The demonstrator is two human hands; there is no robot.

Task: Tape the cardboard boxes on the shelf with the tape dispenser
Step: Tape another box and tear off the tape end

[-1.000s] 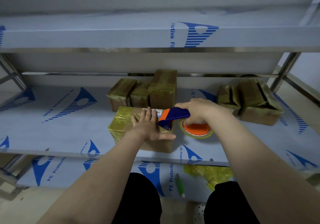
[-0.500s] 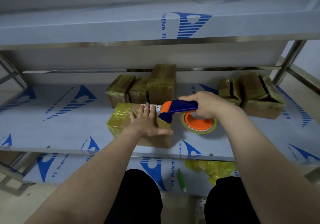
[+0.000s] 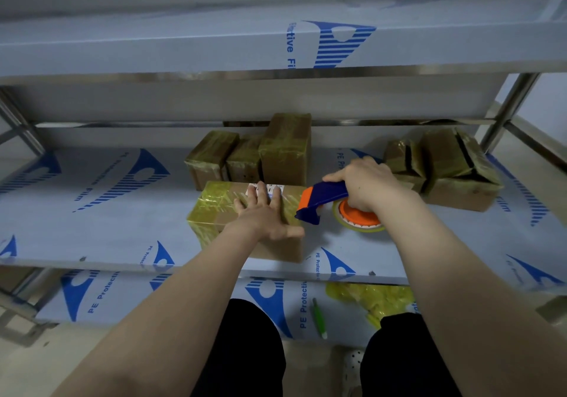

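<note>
The brown cardboard box [image 3: 214, 212], already banded in yellowish clear tape at its left end, sits at the front of the film-covered steel shelf [image 3: 107, 218], just ahead of 3 taped boxes [image 3: 260, 157] at the back and well apart from 2 more [image 3: 454, 169] on the right. The left hand [image 3: 264, 212] lies flat on its top, fingers spread and straight, thumb out along the near edge. The right hand [image 3: 365, 182] is curled round the handle of the blue and orange plastic tape dispenser [image 3: 319, 197], whose nose meets the box's right end. The box looks light and fairly stiff, so it would probably slide on the slick film unless pinned from above; the taped faces are likely slippery, the bare cardboard surer. The rigid dispenser is best held by its handle, away from the cutter. The cutter itself, any tape strand at the nose, and most of the white label [image 3: 277, 186] under the fingers are hidden or too faint to make out.
</note>
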